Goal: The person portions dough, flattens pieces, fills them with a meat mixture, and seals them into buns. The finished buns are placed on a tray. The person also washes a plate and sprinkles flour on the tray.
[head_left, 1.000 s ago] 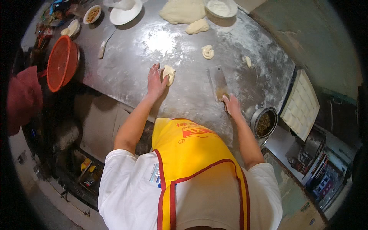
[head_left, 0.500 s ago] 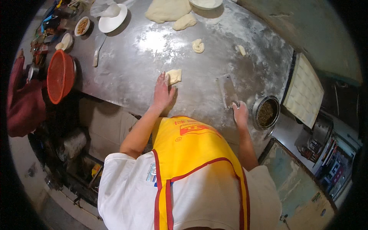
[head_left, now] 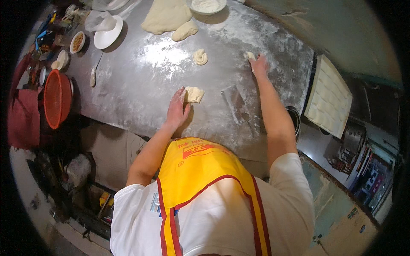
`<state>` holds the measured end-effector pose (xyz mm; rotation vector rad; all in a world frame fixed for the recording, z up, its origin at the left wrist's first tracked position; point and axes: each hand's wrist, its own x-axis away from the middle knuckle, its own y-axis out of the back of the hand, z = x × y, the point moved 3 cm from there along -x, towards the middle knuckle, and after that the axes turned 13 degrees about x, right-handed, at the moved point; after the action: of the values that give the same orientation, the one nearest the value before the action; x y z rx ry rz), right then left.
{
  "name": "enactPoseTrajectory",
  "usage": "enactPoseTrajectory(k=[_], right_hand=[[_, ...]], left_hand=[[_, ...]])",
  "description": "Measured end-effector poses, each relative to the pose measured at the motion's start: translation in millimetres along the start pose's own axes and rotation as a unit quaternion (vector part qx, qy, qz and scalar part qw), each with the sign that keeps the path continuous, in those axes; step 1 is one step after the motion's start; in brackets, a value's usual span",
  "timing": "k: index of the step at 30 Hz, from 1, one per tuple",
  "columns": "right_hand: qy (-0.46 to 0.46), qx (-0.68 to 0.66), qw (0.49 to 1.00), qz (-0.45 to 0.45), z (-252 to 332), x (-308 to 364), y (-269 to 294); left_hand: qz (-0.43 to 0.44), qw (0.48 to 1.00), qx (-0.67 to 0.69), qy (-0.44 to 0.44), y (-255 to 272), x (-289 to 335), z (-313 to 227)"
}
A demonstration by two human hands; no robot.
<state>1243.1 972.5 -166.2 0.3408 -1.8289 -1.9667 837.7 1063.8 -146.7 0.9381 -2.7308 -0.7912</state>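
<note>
On the floured metal table, a flattened piece of dough (head_left: 194, 94) lies just in front of me. My left hand (head_left: 176, 107) rests against its left edge, fingers stretched out and thumb apart. Farther off to the right, my right hand (head_left: 259, 66) is closed at the fingertips on a small piece of dough (head_left: 250, 55). A metal dough scraper (head_left: 235, 104) lies flat on the table between my hands, with nobody holding it. A coiled piece of dough (head_left: 200, 56) sits beyond the flattened one.
A large dough slab (head_left: 166, 16) and a bowl of flour (head_left: 207, 5) stand at the far side. At left are a knife (head_left: 93, 77), a white plate (head_left: 108, 33) and a red basket (head_left: 57, 99). A tray (head_left: 329, 98) borders the right edge; my forearm partly hides a metal pot (head_left: 294, 117).
My right hand has let go of the scraper and reached forward to the small piece of dough. My left hand stays by the flattened dough. The whole view has shifted slightly.
</note>
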Motion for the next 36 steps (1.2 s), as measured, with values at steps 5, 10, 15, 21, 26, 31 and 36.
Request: enactPoseTrajectory(k=[5,10,15,21,26,31,36], right_hand=[[0.086,-0.184,0.956,0.212,66,22,7],[0.284,-0.251,0.877,0.294,124,140,15],[0.464,-0.07,0.865,0.176,154,182,-3],[0.395,-0.232,0.877,0.144,139,174,0],[0.304,-0.106,0.935,0.15,125,187,-4],[0.32,-0.133,0.924,0.161,146,201,-20],[0.269,-0.161,0.941,0.13,127,191,-14]], left_hand=[[0.027,0.999,0.014,0.021,4,14,2],[0.001,0.999,0.034,0.019,12,10,-8],[0.073,0.996,-0.043,-0.032,8,6,-26],[0.161,0.978,-0.134,-0.018,2,12,-22],[0.105,0.986,-0.121,-0.05,2,17,-27],[0.125,0.979,-0.148,-0.055,0,14,-32],[0.114,0.979,-0.163,-0.045,2,11,-38]])
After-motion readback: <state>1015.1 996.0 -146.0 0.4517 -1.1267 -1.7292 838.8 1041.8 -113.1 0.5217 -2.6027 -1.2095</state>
